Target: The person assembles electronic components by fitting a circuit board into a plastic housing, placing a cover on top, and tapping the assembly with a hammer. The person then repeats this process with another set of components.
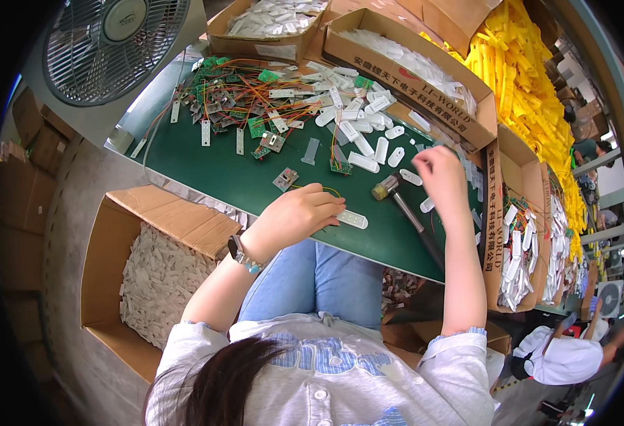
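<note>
Left of the hammer (408,214), on the tabletop (220,170), the left hand (306,210), fingers curled, holds one end of a white strip (353,219), probably to steady it. Right of the hammer's head, the right hand (438,169) is half closed; its contents cannot be told. Circuit boards (220,99) lie farther left, apparently within reach.

Electronics workshop, factory floor. You sit at a green bench (184,154) heaped with wired circuit boards (220,96) and white plastic casings (381,150), a hammer (413,220) nearby. Open cartons (425,92) of parts surround you; yellow pieces (514,71) pile beyond. Another person (564,355), white top, farther right.
</note>
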Action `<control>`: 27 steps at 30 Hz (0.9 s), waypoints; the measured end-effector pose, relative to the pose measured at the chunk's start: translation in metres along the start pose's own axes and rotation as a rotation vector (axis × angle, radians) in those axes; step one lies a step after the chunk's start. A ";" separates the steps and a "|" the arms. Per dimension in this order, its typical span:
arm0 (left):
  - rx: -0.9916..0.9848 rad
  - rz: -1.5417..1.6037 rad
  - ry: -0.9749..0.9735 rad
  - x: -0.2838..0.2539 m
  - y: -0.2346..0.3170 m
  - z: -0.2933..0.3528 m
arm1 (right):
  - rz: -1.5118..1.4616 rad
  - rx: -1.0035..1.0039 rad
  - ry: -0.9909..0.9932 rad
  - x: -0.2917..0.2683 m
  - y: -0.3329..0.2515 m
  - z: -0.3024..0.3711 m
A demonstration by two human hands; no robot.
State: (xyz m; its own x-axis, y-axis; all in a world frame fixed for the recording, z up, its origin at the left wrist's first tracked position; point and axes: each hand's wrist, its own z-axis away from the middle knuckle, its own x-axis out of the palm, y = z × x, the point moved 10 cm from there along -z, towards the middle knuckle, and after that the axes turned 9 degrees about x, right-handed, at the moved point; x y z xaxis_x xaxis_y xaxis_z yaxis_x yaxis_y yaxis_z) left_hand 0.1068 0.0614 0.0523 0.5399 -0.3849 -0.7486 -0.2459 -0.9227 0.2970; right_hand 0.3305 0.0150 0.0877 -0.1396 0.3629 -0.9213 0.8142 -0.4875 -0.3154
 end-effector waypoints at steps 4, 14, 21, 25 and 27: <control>0.016 0.010 -0.008 0.006 -0.002 -0.001 | 0.241 0.139 0.004 0.024 0.060 -0.031; -0.012 -0.016 0.005 0.002 0.000 -0.001 | 0.139 0.010 0.099 0.023 0.038 -0.023; -0.059 -0.015 0.020 -0.001 -0.001 0.005 | 0.039 -0.419 0.321 -0.025 -0.073 0.099; -0.080 -0.012 0.003 0.003 -0.003 0.001 | 0.008 -0.389 0.229 0.003 -0.060 0.136; -0.087 -0.006 -0.001 0.002 -0.002 0.001 | -0.016 -0.346 0.180 0.014 -0.052 0.143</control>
State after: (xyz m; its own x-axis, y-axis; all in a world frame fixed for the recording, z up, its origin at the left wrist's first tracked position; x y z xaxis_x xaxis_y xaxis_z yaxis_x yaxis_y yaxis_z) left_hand 0.1077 0.0626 0.0491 0.5406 -0.3791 -0.7510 -0.1720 -0.9237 0.3424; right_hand 0.2058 -0.0683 0.0580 -0.0782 0.5165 -0.8527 0.9590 -0.1947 -0.2058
